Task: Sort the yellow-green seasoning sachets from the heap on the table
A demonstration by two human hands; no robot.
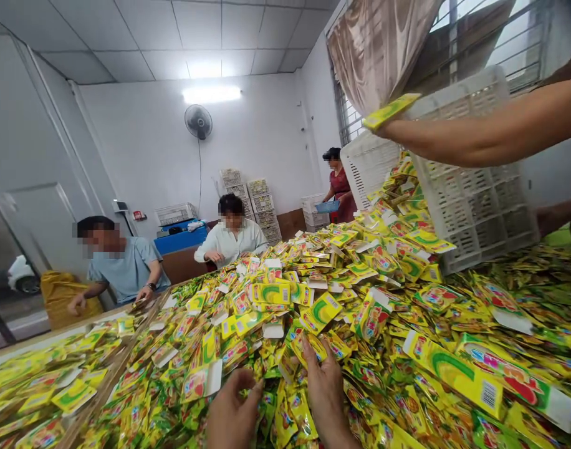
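A deep heap of small yellow-green printed cartons and foil packets fills the table in front of me. My left hand (234, 408) is low over loose packets, slightly blurred. Its fingers are curled, with a gap between thumb and forefinger, and nothing shows in them. To its right, my right hand (325, 390) reaches forward into the heap with fingers stretched and apart. Its fingertips are at a yellow carton (317, 348), whether gripping it I cannot tell. Just beyond lie another carton (321, 313) and an open-flapped carton (372, 315). Foil packets (300, 415) lie between my hands.
At right, a co-worker's arm (477, 137) holds a yellow carton (391, 111) beside a tilted white crate (472, 199) spilling cartons. Two seated people (126, 262) (234, 237) work across the table. Another person (340, 187) stands behind with a blue basket (327, 206). A wooden divider (112, 380) crosses the left.
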